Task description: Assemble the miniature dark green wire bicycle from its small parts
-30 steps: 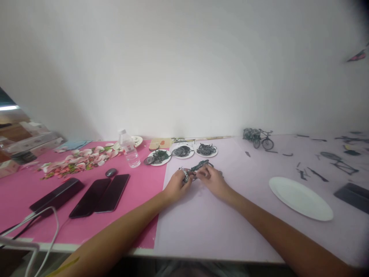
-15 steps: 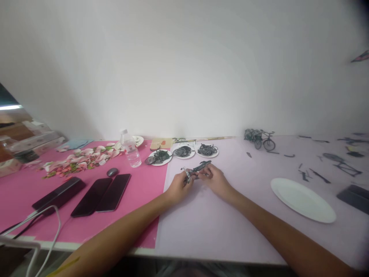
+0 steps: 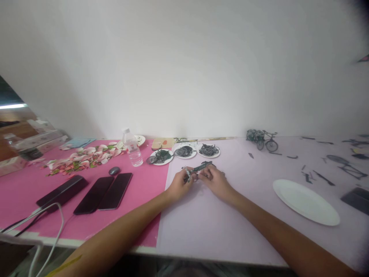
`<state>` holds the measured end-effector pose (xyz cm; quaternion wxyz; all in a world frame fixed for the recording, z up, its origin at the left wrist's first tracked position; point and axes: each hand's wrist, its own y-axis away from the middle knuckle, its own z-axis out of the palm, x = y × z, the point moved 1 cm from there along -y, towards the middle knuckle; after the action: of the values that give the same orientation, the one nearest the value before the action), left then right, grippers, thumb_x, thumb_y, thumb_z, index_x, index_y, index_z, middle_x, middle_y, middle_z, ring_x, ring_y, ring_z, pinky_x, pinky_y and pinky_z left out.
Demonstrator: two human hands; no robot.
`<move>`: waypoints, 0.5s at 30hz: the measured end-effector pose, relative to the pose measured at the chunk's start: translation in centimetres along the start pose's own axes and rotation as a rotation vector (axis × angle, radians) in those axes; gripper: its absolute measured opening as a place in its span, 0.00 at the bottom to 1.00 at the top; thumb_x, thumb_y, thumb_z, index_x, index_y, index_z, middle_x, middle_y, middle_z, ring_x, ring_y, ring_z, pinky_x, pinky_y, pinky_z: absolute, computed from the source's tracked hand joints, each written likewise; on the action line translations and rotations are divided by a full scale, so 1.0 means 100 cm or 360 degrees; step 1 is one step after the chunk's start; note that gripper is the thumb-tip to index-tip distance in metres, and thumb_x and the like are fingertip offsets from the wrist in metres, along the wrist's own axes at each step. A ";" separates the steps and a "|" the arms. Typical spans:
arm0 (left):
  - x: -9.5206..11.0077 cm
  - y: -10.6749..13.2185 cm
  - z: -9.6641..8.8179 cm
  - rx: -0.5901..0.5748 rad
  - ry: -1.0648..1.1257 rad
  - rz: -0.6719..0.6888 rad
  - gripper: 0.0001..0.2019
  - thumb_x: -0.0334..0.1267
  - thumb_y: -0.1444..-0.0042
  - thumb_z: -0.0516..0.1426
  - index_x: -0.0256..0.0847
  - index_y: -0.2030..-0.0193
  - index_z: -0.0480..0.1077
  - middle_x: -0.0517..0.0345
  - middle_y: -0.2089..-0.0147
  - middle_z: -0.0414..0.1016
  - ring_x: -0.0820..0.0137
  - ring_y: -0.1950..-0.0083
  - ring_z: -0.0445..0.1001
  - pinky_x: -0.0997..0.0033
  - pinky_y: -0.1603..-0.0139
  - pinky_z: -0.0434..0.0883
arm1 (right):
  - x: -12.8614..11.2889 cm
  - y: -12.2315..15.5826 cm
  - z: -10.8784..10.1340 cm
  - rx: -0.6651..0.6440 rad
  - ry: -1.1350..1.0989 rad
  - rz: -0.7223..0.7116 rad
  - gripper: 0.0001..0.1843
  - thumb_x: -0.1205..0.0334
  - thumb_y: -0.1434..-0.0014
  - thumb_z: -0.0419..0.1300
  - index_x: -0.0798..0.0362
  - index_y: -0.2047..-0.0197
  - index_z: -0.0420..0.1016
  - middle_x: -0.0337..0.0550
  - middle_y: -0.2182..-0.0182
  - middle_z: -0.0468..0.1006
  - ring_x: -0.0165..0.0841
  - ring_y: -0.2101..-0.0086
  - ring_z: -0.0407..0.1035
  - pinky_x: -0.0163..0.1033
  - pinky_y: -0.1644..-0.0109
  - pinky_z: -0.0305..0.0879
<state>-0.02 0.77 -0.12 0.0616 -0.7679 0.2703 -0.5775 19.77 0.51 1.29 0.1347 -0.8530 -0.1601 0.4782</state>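
Note:
Above the pale sheet, my left hand (image 3: 179, 187) is closed on a dark model bicycle part (image 3: 203, 166), a long narrow piece with thin bits sticking out. A silvery, link-like strip lies across the left fingers. My right hand (image 3: 216, 183) pinches the same part from the other side, thumb and fingers together. The fingers hide much of it. Just behind the hands stand three small white plates (image 3: 160, 163) heaped with dark model parts, some of them little spoked wheels (image 3: 182, 152).
An assembled model bicycle (image 3: 268, 143) stands by the wall. On the right are a white oval plate (image 3: 305, 202) and loose dark parts (image 3: 323, 177). A water bottle (image 3: 133, 150), two phones (image 3: 115, 191), a mouse (image 3: 114, 171), pink petals (image 3: 86, 158) and cables occupy the left.
The view has swung slightly left, so the table things appear a little farther right. Both hands keep their grip on the part, with only a slight shift of the fingers.

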 end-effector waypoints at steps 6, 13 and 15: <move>0.003 -0.002 0.001 0.0053 0.0135 -0.0094 0.21 0.56 0.31 0.54 0.36 0.53 0.71 0.48 0.56 0.79 0.65 0.55 0.76 0.65 0.50 0.72 | -0.002 0.000 0.003 -0.0131 -0.0199 0.0024 0.21 0.54 0.38 0.61 0.47 0.70 0.51 0.40 0.67 0.74 0.38 0.64 0.69 0.41 0.58 0.66; 0.002 -0.004 0.001 0.0070 0.0233 -0.0184 0.23 0.57 0.31 0.54 0.35 0.50 0.71 0.48 0.58 0.79 0.66 0.58 0.77 0.66 0.51 0.73 | -0.004 -0.001 0.002 -0.0027 -0.0144 -0.0082 0.13 0.57 0.38 0.60 0.48 0.69 0.59 0.38 0.69 0.68 0.36 0.66 0.66 0.40 0.57 0.64; 0.001 -0.004 0.001 0.0052 0.0217 -0.0159 0.23 0.57 0.31 0.54 0.36 0.50 0.71 0.49 0.58 0.79 0.65 0.57 0.77 0.66 0.51 0.73 | -0.006 0.000 0.001 0.0007 -0.0117 -0.0070 0.09 0.56 0.37 0.60 0.49 0.66 0.67 0.36 0.71 0.65 0.35 0.67 0.64 0.39 0.58 0.64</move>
<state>0.20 1.06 0.12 0.0266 -0.7381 0.2256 -0.6352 19.37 0.30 1.74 0.1410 -0.8308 -0.1827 0.5065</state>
